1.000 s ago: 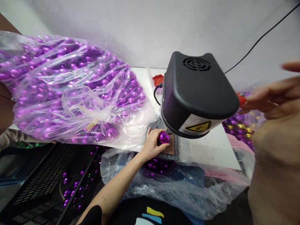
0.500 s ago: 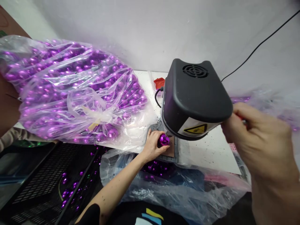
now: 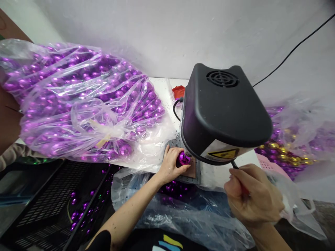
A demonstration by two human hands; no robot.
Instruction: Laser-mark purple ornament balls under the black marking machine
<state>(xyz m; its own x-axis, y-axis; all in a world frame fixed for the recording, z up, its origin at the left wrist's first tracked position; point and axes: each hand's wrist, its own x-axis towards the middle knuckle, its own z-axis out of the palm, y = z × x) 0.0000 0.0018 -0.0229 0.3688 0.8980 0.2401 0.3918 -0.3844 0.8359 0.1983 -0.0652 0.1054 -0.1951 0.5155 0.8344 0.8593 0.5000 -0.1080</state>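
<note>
My left hand is closed around a shiny purple ball, its thumb and fingers on either side. The ball sits on the small brown pad of a machine's base, just below its head. That black machine head has a round vent grille on top and a yellow warning label in front. At its right, my right hand is wrapped around a lever; a dark rod and a bit of red grip show between the fingers.
A tied clear bag of purple balls covers the table's left side. Crates with loose balls stand lower left. Plastic sheeting hangs before me. At right are a pink basket and a bag of purple and gold balls.
My right hand has swung the lever downward and inward, from beside the machine head's upper right to below it. My left hand and the ball have barely moved.
</note>
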